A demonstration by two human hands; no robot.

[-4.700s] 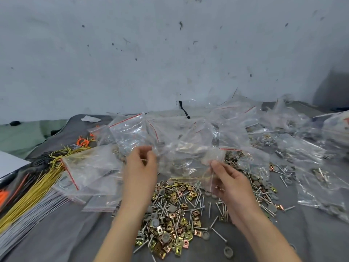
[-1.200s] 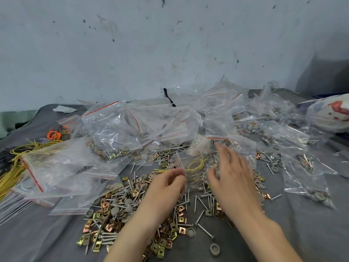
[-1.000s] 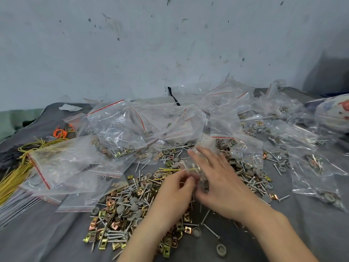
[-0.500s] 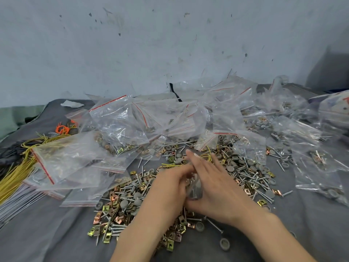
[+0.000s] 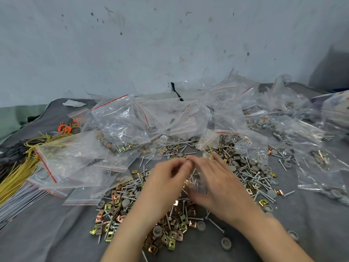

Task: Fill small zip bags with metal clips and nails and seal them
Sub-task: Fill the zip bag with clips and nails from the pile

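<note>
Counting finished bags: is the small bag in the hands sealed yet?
Cannot tell: left hand and right hand pinch the top of the small bag, hiding its zip.

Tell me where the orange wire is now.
Head view, far left on the grey cloth: the orange wire lies behind the yellow wires, just left of the bag pile.

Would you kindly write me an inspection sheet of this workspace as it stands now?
Surface: grey cloth, mostly covered.
Job's things: small zip bag between both hands, blurred; loose metal clips and nails heaped beneath; zip bags piled behind.
Clutter: grey round caps; white paper scrap.
Grippers: left hand pinches the bag's top; right hand holds it from the right.
Cables: yellow wires, orange wire and grey wires at left.
Surroundings: stained pale wall.
</note>
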